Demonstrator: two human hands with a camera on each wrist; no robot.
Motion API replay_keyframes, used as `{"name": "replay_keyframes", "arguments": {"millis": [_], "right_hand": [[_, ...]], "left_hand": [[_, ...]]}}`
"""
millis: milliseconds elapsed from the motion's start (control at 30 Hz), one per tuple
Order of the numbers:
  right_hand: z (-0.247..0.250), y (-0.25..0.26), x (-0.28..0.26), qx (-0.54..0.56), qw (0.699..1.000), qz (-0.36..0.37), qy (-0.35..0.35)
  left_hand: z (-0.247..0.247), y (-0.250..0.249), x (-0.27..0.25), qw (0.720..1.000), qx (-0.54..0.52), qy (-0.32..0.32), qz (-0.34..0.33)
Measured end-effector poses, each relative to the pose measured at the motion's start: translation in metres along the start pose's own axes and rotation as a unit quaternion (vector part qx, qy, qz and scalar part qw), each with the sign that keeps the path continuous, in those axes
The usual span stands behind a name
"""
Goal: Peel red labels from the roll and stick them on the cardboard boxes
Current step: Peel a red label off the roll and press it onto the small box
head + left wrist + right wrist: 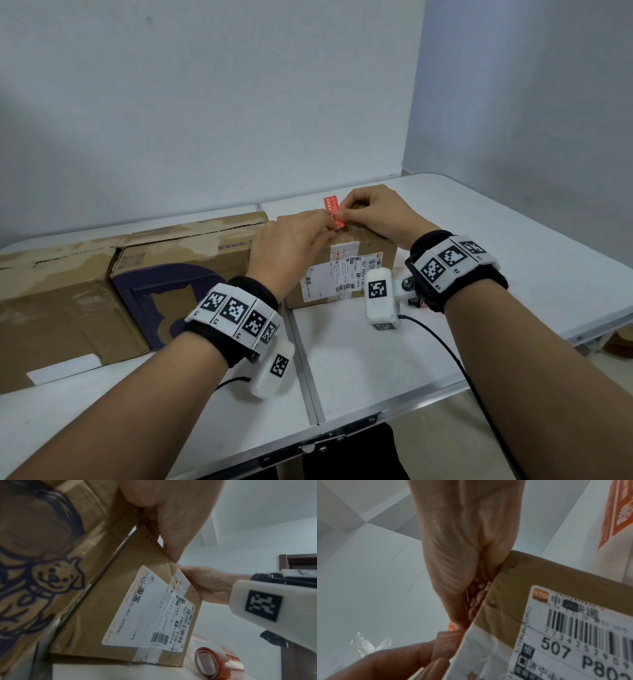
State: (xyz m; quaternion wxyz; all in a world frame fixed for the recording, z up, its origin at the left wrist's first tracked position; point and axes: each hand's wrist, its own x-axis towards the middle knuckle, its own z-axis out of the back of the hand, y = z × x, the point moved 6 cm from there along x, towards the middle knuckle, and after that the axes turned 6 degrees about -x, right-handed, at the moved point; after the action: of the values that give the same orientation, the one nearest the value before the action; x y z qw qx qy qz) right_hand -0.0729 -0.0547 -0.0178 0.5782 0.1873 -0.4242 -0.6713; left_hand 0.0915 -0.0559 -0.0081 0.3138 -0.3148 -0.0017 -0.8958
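A red label [333, 209] stands almost upright over the far top edge of a small cardboard box [376, 246] that carries a white shipping label. My left hand [329, 229] pinches the red label's lower end against the box top. From the other side my right hand [344, 213] pinches the label near its middle. The right wrist view shows only an orange sliver of the label [452, 626] between the fingers. The label roll [217, 662] lies on the table just right of the small box [109, 601], below my right wrist.
Two larger cardboard boxes stand left of the small one: one with a dark blue print [178, 274], one plain [58, 301]. They rest on a white folding table [376, 359] against a wall. A black cable [445, 349] trails from the right wrist over the table's front edge.
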Motion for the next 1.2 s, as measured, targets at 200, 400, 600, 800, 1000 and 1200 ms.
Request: {"name": "replay_keyframes", "arguments": {"millis": [200,400,600,800,1000,1200], "right_hand": [[0.000,0.004,-0.001,-0.037,0.999,0.017,0.007],[-0.002,0.008,-0.001,-0.079,0.996,0.028,0.013],[-0.004,0.011,-0.002,-0.111,0.993,0.032,0.019],[-0.007,0.014,-0.004,-0.154,0.987,0.039,0.015],[-0.004,0.012,0.000,-0.176,0.984,0.019,0.005],[-0.011,0.008,0.005,-0.169,0.985,-0.010,0.029]], "left_hand": [[-0.004,0.005,0.001,1.000,-0.023,0.007,-0.011],[-0.005,0.005,0.003,0.999,-0.022,0.014,-0.030],[-0.008,0.009,0.004,0.999,0.009,0.045,-0.024],[-0.002,0.003,0.002,0.997,0.020,0.070,-0.021],[0.001,0.002,0.002,0.996,0.019,0.081,-0.029],[0.000,0.010,0.001,0.995,0.007,0.094,-0.018]]}}
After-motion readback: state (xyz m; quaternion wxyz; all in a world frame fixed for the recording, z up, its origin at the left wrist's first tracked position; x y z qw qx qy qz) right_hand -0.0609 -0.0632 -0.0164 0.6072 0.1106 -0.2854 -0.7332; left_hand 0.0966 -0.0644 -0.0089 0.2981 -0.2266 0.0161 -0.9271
